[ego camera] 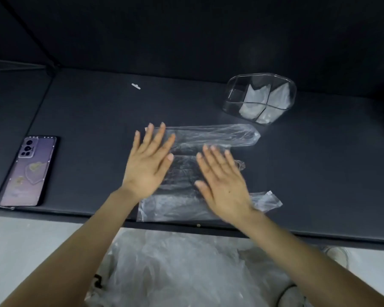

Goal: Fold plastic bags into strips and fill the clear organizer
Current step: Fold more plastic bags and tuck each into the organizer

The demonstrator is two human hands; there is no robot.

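Thin clear film lies flat under both palms: the left hand [147, 165] is spread wide, fingers apart, pressing the far-left part of the plastic bag [186, 173], while the right hand [223, 185] is likewise splayed and flat on the bag's right half, gripping nothing. The bag sits on the black counter [87, 120] close to its near edge, with two loop handles trailing out to the right and its far portion already turned over into a long band.

The film looks very light, limp and slick; I judge it will slide on the smooth surface, trap air and spring out of a crease unless pinned. Flat palms suit smoothing; for the next fold, the near long edge or its corners seem the best places to pinch, with one hand holding the rest down.

Beyond the hands, the clear organizer [259, 98] stands to the far right, apart from the bag, with folded bags in several of its compartments and its left ones seemingly vacant. A phone [29, 171] lies well to the left, a small white scrap [136, 86] far back. Open counter lies either side of the bag, but the near edge is tight, and the bag's lower border nearly reaches it. Below the edge sits a heap of loose bags [182, 269].
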